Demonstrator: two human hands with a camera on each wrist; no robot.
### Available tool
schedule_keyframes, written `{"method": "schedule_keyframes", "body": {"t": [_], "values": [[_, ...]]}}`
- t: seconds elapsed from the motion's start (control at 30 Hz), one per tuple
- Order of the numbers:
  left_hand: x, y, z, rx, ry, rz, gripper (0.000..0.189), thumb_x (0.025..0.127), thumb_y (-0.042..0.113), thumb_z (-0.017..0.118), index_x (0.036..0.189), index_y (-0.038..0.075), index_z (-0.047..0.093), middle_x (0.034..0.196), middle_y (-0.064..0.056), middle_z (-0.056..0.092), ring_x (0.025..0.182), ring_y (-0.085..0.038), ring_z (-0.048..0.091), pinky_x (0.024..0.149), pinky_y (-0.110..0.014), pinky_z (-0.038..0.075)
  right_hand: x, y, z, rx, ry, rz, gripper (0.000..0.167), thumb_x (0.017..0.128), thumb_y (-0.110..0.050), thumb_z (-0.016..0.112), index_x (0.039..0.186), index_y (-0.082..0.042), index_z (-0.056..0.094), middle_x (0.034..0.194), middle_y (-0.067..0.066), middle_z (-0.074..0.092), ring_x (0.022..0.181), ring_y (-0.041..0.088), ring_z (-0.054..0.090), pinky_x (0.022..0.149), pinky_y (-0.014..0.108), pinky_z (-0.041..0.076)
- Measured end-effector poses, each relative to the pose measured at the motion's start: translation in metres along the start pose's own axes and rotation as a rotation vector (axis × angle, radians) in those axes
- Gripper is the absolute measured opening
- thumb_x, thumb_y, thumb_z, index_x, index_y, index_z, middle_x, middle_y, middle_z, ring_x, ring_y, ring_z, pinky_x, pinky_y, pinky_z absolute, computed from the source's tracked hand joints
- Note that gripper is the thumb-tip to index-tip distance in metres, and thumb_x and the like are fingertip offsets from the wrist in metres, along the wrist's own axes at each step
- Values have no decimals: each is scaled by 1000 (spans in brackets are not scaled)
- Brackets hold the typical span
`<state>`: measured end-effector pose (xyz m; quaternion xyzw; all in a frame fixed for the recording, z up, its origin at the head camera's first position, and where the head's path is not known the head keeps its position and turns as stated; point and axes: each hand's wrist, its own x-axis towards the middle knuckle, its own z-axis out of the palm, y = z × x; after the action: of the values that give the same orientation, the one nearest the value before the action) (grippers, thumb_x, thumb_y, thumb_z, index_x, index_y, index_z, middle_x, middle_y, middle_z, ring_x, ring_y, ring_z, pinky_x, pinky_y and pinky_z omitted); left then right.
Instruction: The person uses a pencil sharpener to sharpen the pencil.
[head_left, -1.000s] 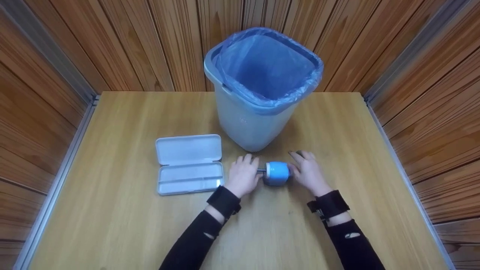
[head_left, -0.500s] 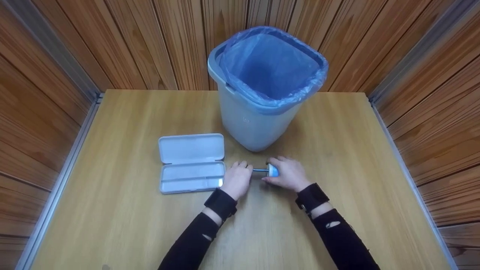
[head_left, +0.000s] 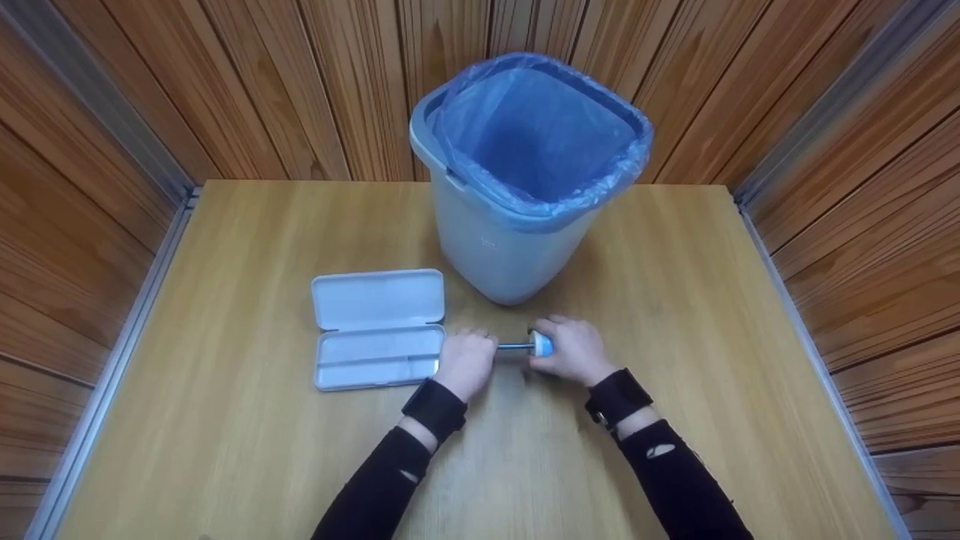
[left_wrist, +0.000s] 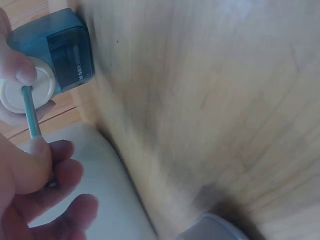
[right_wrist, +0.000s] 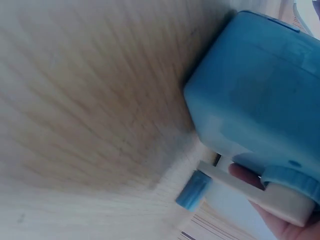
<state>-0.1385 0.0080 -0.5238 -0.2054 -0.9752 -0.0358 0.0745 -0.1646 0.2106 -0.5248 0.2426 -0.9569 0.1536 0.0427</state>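
A person's two hands meet low over the wooden table (head_left: 225, 450), just near of the bin. The left hand (head_left: 465, 362), fingers curled, pinches a thin blue pencil (head_left: 512, 346) whose tip is pushed into the white face of a blue pencil sharpener (head_left: 541, 344). The right hand (head_left: 574, 351) wraps over that sharpener, fingers curled round its body, so only its white end shows from the head view; the right wrist view shows the blue casing (right_wrist: 260, 95) and a small crank handle (right_wrist: 193, 190). Both forearms wear black sleeves and dark wrist straps.

Just left of the left hand lies an open white pencil case (head_left: 377, 328), lid folded back, its tray apparently bare. A grey waste bin (head_left: 495, 255) lined with a blue bag (head_left: 536, 135) stands just beyond the hands; nothing can be made out inside it.
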Motion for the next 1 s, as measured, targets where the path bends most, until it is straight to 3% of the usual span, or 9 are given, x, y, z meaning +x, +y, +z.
{"method": "schedule_keyframes", "body": {"t": [0.13, 0.2, 0.67, 1.0], "values": [[-4, -3, 4, 36, 182, 16, 13, 81, 11, 65, 72, 18, 73, 70, 3, 69, 63, -19, 63, 53, -30, 47, 0, 0, 0, -12, 15, -5, 45, 65, -36, 81, 103, -13, 71, 86, 8, 68, 70, 25, 62, 57, 37, 46], [-5, -5, 4, 42, 238, 24, 14, 79, 11, 66, 69, 17, 72, 66, 3, 68, 60, -20, 63, 51, -30, 45, -1, 0, 0, -15, 17, -5, 45, 65, -36, 80, 102, -13, 71, 86, 7, 69, 69, 25, 62, 56, 36, 45], [-8, -12, 6, 8, 236, 11, 13, 80, 14, 67, 68, 18, 71, 66, 3, 67, 61, -20, 61, 51, -32, 45, 0, -1, 0, -16, 23, -1, 45, 65, -37, 80, 102, -14, 71, 86, 6, 69, 70, 24, 62, 57, 37, 46], [-10, -15, 6, -15, 195, -3, 11, 82, 19, 69, 72, 18, 73, 68, 3, 69, 62, -20, 63, 56, -32, 46, 0, -1, -1, -11, 15, 3, 46, 65, -37, 82, 103, -13, 71, 87, 7, 70, 71, 23, 62, 59, 36, 47]]}}
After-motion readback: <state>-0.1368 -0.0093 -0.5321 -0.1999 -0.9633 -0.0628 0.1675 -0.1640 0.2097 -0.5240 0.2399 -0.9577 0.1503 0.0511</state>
